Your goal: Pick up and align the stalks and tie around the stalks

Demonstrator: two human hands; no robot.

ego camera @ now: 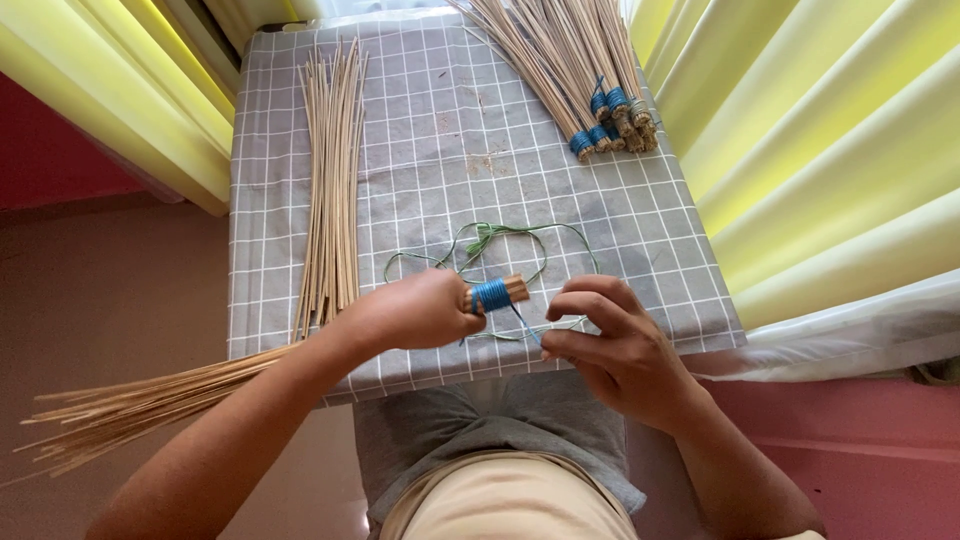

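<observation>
Near the front edge of the grey checked tablecloth (440, 130), the left hand (415, 310) closes its fingers around a bundle of thin pale sticks bound with blue cord (492, 295), whose long ends fan out past the table's left front corner. The right hand (615, 350) pinches the loose blue cord end (525, 325) between thumb and forefinger, just beside a loose green string (500, 235). Loose sticks (335, 170) lie along the left edge, and finished blue-bound bundles (585, 70) sit at the far right corner.

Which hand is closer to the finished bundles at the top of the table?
Right. The right hand sits below the tied stick bundles, on their side of the table, pinching blue cord. The left hand is farther to the left, gripping the bundle being wrapped.
</observation>
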